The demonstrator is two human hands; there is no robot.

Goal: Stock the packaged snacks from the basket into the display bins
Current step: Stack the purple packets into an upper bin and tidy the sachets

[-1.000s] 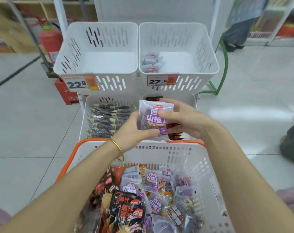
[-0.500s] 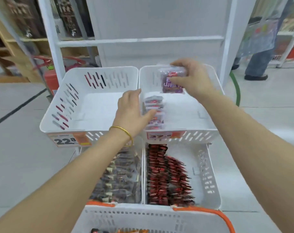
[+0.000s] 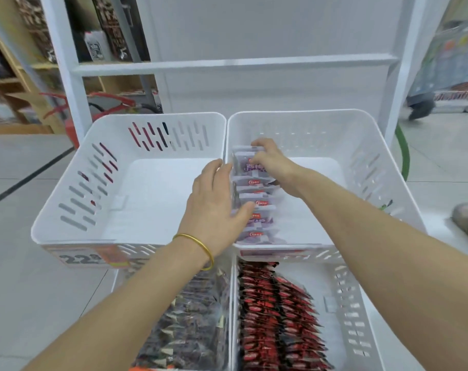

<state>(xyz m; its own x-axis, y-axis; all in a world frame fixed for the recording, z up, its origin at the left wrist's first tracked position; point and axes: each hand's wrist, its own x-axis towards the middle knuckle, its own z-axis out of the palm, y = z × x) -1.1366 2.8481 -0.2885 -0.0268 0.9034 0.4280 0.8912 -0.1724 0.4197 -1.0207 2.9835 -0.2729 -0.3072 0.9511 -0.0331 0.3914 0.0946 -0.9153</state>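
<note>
A row of several purple-and-white snack packets [image 3: 257, 204] stands along the left wall of the upper right white bin [image 3: 361, 140]. My right hand [image 3: 270, 162] grips the rearmost purple packet [image 3: 245, 163] at the back of that row, inside the bin. My left hand [image 3: 214, 207] reaches over the divide between the two upper bins, fingers straight against the left side of the row and thumb on a middle packet. The basket shows only as an orange sliver [image 3: 150, 368] at the bottom edge.
The upper left white bin [image 3: 67, 199] holds nothing and has a 22.8 price tag. Below, a lower left bin holds dark packets [image 3: 190, 322] and a lower right bin holds red packets [image 3: 275, 317]. White shelving [image 3: 227, 65] rises behind. A person's foot [image 3: 420, 108] is at far right.
My right hand has lowered the purple packet from above the bin's back rim into the back of the row. My left hand has moved up against the row. The view has tilted upward.
</note>
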